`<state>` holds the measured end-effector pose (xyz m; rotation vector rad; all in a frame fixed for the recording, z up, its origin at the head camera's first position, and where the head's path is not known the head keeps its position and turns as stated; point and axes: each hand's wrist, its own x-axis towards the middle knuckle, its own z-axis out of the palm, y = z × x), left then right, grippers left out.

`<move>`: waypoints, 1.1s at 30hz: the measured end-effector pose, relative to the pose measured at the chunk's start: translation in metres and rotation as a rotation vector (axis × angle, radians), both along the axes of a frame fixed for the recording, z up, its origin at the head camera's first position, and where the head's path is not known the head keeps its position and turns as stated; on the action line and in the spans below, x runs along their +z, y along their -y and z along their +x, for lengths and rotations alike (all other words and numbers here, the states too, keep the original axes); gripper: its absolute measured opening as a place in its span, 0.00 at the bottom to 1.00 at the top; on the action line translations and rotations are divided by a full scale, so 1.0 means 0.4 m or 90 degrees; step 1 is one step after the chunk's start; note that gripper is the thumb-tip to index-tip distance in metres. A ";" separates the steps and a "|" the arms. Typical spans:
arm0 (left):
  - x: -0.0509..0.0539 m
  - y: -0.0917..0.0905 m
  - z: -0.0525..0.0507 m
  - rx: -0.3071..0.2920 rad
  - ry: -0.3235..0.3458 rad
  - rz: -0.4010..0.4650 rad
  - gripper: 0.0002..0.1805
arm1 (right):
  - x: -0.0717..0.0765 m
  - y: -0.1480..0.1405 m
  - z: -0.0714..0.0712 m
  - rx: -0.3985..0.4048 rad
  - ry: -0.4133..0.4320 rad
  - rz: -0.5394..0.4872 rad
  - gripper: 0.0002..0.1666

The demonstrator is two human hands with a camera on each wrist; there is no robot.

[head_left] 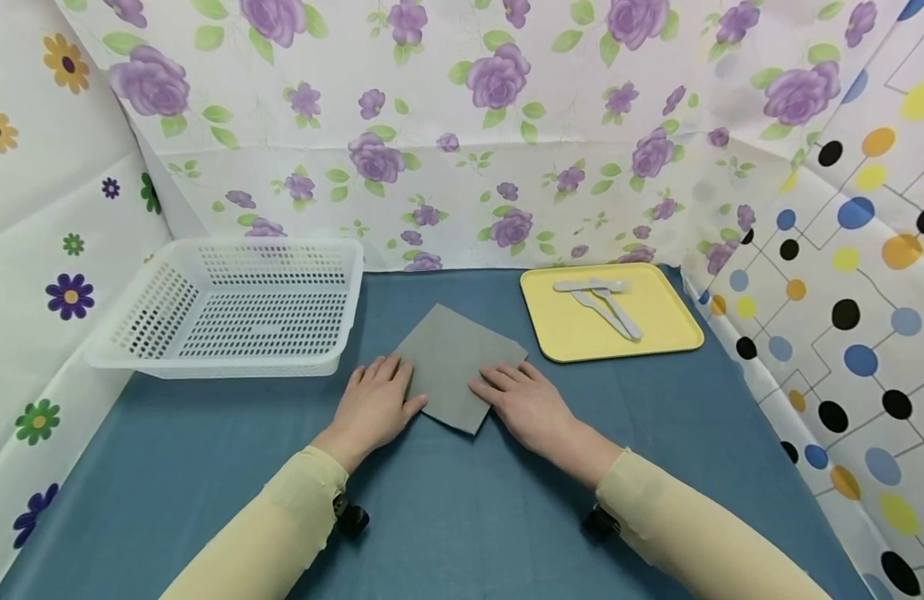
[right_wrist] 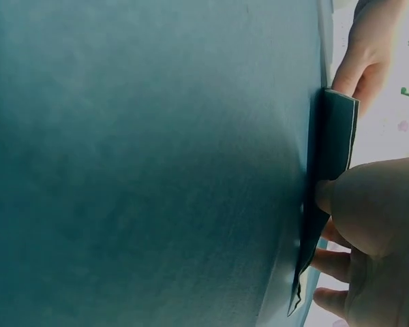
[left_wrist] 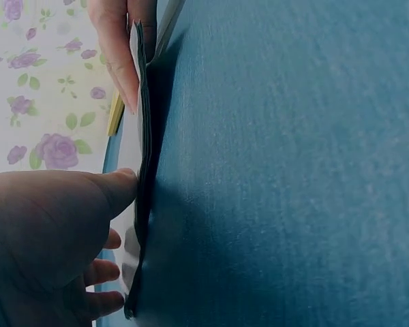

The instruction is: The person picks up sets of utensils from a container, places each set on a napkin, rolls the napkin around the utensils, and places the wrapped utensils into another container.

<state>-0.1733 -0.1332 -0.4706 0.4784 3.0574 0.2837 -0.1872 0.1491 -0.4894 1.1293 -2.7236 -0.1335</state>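
A flat, folded, layered grey sheet of soft-looking material (head_left: 454,358) lies midway between the two hands, so neither hand is nearer: the left hand (head_left: 375,404) touches its left edge and the right hand (head_left: 529,404) its right. It sits askew, one corner pointing away from the person and another pointing back toward them. With the sides partly covered, I cannot tell a clear long axis.

The left fingers are extended and relaxed along the edge, thumb apart from them and touching the near-left rim. The right fingers reach loosely inward across the top; that thumb is at the near-right edge in the right wrist view, though I cannot tell whether it goes underneath. Neither set is curled into a grip. The wrist views show several layers at the near edge, parts of it standing slightly off the surface.

Beneath is a desk covered in plain blue cloth (head_left: 469,533). Beyond the left hand stands a white perforated plastic basket (head_left: 237,367); beyond the right lies a yellow rectangular tray (head_left: 544,325) bearing pale grey cutlery (head_left: 617,312). A purple-rose-printed white curtain (head_left: 499,79) hangs behind.
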 end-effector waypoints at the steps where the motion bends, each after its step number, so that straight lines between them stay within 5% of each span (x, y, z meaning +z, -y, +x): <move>1: 0.000 0.000 0.003 -0.001 0.001 0.001 0.38 | 0.000 -0.002 0.005 0.002 -0.002 -0.002 0.27; 33: -0.015 -0.027 0.081 -0.034 -0.030 -0.008 0.35 | 0.009 -0.032 0.125 0.015 -0.025 -0.011 0.27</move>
